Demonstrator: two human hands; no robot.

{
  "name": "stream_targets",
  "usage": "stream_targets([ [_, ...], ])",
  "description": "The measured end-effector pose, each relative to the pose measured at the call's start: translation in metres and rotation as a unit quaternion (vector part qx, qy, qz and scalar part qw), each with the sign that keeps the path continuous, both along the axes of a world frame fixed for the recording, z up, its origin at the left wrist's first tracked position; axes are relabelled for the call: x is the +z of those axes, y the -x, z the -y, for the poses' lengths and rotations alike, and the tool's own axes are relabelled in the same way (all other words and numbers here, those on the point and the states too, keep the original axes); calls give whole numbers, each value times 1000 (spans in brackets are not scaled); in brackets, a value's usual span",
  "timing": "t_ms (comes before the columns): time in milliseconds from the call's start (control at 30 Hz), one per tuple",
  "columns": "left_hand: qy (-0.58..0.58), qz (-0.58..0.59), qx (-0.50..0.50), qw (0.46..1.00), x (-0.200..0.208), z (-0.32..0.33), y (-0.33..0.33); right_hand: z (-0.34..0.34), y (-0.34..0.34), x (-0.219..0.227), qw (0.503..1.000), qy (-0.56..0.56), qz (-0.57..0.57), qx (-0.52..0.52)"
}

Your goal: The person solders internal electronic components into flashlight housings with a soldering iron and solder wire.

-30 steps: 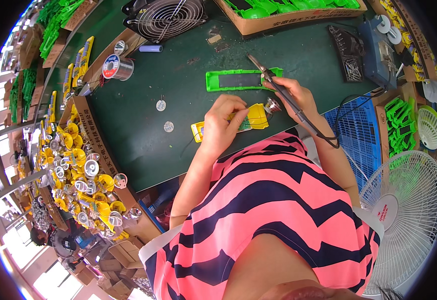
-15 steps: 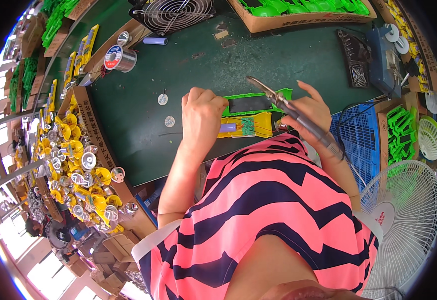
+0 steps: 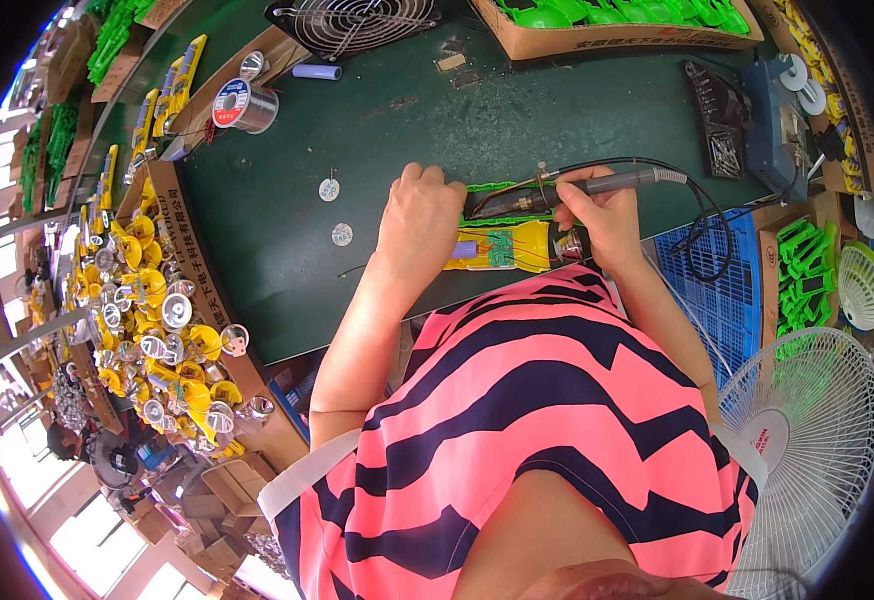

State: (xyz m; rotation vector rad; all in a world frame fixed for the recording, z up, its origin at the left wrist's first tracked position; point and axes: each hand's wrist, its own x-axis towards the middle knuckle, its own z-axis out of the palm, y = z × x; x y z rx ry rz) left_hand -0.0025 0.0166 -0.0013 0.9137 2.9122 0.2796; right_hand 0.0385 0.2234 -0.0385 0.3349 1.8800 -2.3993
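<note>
A soldering iron (image 3: 607,183) with a grey handle is in my right hand (image 3: 602,222), whose fingers are closed round it. Its metal end points left, over a green plastic casing (image 3: 505,187), toward my left hand (image 3: 419,218). That hand is closed at the casing's left end; its fingertips and whatever they pinch are hidden. Just nearer me lies a yellow flashlight body (image 3: 532,248), carrying a green circuit board (image 3: 500,246), thin wires and a lilac battery cell (image 3: 466,249). A round lamp head (image 3: 568,245) sits at its right end.
Left stands a carton of yellow and silver lamp parts (image 3: 172,340). A solder spool (image 3: 245,107) and black fan (image 3: 357,25) are at the back. Two white discs (image 3: 342,234) lie on the green table (image 3: 287,270). Right are a screw tray (image 3: 719,120) and blue crate (image 3: 697,275).
The soldering iron has swung from slanting up-left to lying nearly level, its tip lowered toward my left hand. My right hand has changed its hold. My left hand has shifted slightly right.
</note>
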Motion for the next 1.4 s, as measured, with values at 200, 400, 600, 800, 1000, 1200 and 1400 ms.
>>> stream_targets([
  [200,-3,-2,-7,1000,-1,-1,0,4,1,1,1000,-9,-3,4],
  [400,-7,6,-4,1000,1,-1,1,5,1,1,1000,-15,-10,11],
  [600,12,5,7,1000,2,2,2,3,-3,2,999,-2,-40,-17],
  [800,78,-38,-5,996,-1,-5,-1,-28,-20,0,923,-267,-272,-61],
  [1000,113,-52,3,992,4,-16,-6,-44,-34,12,858,-455,-235,-35],
  [1200,83,-60,-2,995,7,-7,-7,-39,-18,7,844,-466,-258,60],
  [1400,99,-67,3,993,9,-3,-6,-37,-19,2,880,-400,-242,80],
])
